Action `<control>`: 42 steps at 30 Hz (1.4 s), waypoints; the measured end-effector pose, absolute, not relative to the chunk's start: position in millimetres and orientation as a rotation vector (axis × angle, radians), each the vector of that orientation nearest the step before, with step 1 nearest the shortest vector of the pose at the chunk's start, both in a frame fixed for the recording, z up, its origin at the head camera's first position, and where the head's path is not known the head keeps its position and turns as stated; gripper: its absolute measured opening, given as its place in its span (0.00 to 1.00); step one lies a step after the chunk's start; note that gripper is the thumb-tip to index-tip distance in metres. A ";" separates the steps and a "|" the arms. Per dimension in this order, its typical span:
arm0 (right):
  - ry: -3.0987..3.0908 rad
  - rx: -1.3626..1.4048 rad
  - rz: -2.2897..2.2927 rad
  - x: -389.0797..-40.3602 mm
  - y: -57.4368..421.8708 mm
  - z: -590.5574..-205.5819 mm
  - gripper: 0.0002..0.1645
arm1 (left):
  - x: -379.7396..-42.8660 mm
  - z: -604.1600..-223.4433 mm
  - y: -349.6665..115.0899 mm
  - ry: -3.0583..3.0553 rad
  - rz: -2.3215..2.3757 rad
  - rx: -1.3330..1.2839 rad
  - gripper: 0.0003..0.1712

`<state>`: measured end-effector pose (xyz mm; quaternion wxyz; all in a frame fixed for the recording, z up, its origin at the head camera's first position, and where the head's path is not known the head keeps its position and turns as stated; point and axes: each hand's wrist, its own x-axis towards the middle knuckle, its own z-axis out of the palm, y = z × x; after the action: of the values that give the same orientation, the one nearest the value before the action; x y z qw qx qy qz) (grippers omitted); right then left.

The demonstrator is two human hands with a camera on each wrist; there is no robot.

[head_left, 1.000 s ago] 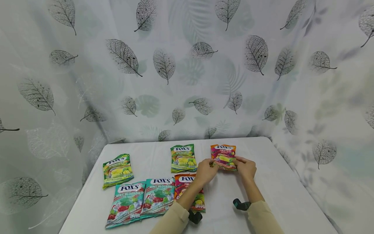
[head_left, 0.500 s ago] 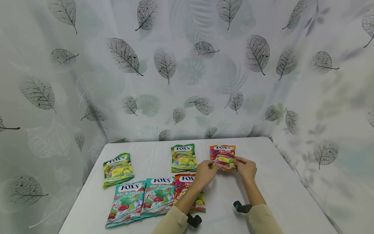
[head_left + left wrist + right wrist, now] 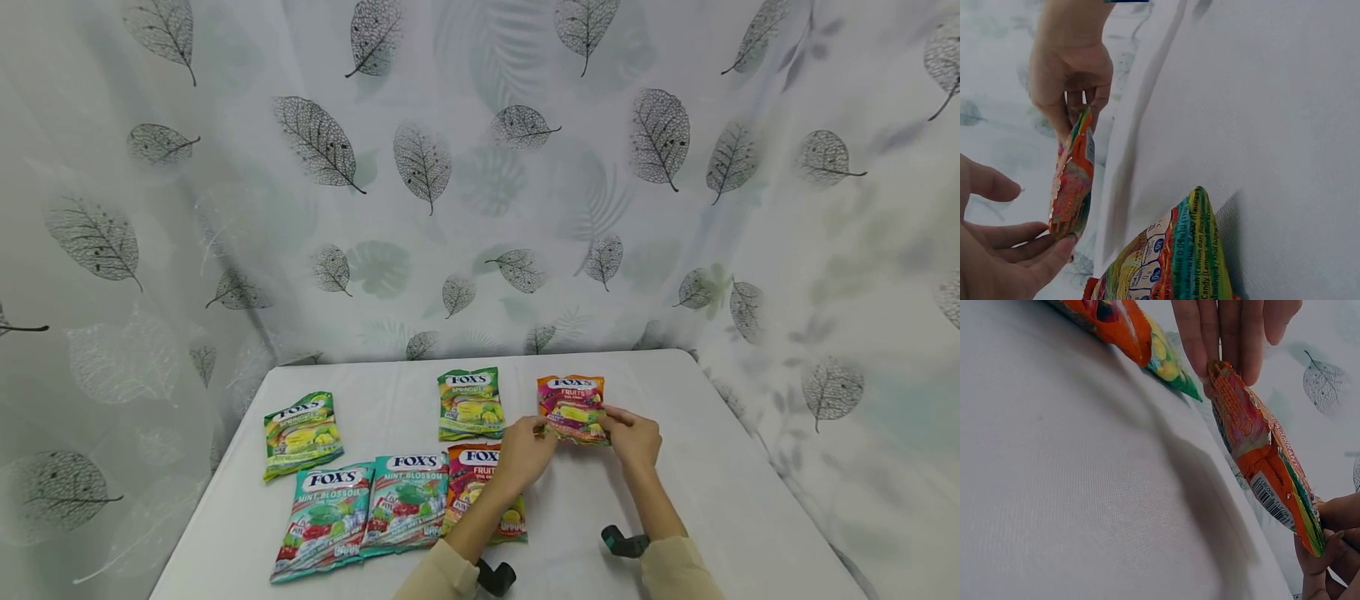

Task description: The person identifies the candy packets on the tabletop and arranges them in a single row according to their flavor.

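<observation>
An orange and magenta Fox's Fruits candy bag [image 3: 572, 407] is held over the far right part of the table. My right hand [image 3: 633, 437] pinches its right corner between thumb and fingers; the right wrist view shows this grip beside the barcode. At the opposite corner is my left hand [image 3: 525, 450], its fingertips touching the bag [image 3: 1072, 187] while the thumb stands apart. In the left wrist view those left fingers [image 3: 1029, 250] lie extended under the edge. Beneath my left forearm, a second Fruits bag [image 3: 468, 479] is partly hidden.
Two teal Mint Blossom bags [image 3: 326, 521] lie side by side at the front left. One green-yellow Springtea bag [image 3: 471, 407] lies left of my hands, another green-yellow bag [image 3: 302, 437] at the far left. A leaf-print curtain [image 3: 480, 208] hangs behind the white table [image 3: 750, 517].
The held Fruits bag has come slightly down and toward me, and both hands have shifted a little with it. The other bags have stayed put.
</observation>
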<state>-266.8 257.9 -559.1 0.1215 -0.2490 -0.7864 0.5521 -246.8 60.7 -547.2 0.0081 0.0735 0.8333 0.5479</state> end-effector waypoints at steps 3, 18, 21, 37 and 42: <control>-2.294 -0.714 1.609 -263.2 256.7 -559.1 0.18 | -243.7 -546.1 59.5 2.611 1.712 0.229 0.22; -2.268 -0.704 1.654 -246.3 257.0 -559.6 0.18 | -225.9 -543.8 57.6 2.627 1.723 0.287 0.22; -2.272 -0.704 1.646 -244.6 257.0 -559.6 0.18 | -223.8 -543.0 57.8 2.650 1.720 0.303 0.21; -2.283 -0.675 1.644 -225.2 255.9 -561.1 0.18 | -205.1 -540.3 51.8 2.615 1.715 0.335 0.22; -2.287 -0.667 1.636 -217.7 255.4 -564.0 0.17 | -199.2 -540.9 50.7 2.596 1.726 0.335 0.22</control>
<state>-217.7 255.4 -564.0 0.1255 -0.2289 -0.7850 0.5618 -199.2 50.7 -540.9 0.0032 0.1068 0.8280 0.5505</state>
